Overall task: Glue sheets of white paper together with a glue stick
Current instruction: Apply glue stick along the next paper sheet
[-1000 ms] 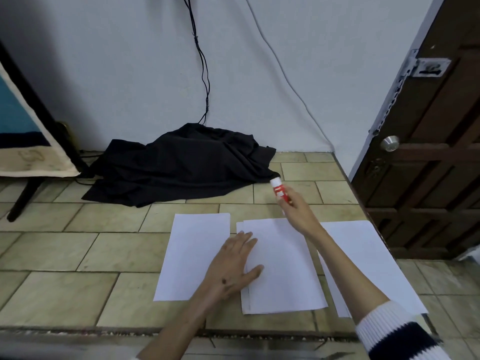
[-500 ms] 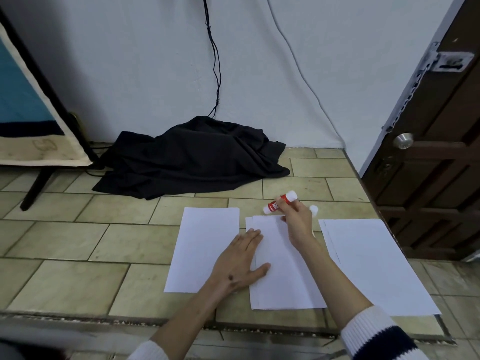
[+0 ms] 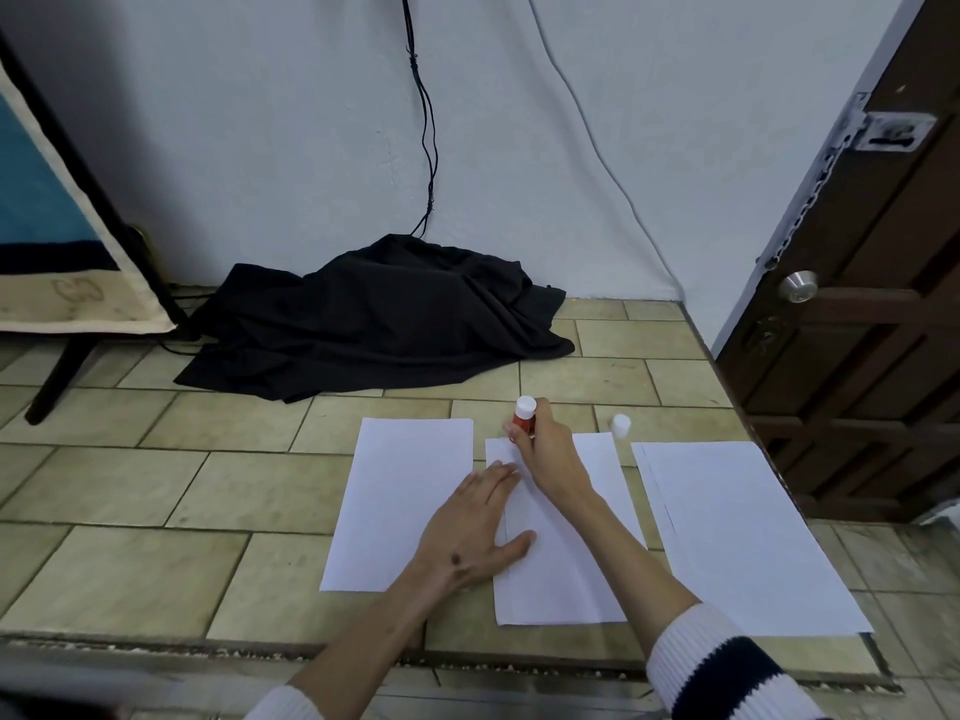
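Observation:
Three lots of white paper lie on the tiled floor: a single left sheet (image 3: 405, 496), a middle sheet (image 3: 558, 574) and a right stack (image 3: 737, 532). My left hand (image 3: 475, 532) rests flat, fingers spread, on the middle sheet's left edge. My right hand (image 3: 550, 457) grips a red glue stick (image 3: 523, 415), held upright with its lower end at the top left corner of the middle sheet. A white cap (image 3: 621, 425) stands on the floor just beyond the middle sheet's top right corner.
A heap of black cloth (image 3: 374, 314) lies against the white wall behind the papers. A dark wooden door (image 3: 862, 314) stands to the right. A black-legged stand with a fabric panel (image 3: 57, 241) is at the left. A step edge (image 3: 467, 662) runs below the papers.
My right hand has turned the glue stick from tilted to upright and brought it down to the middle sheet's top left corner. The left hand stays pressed on the sheet.

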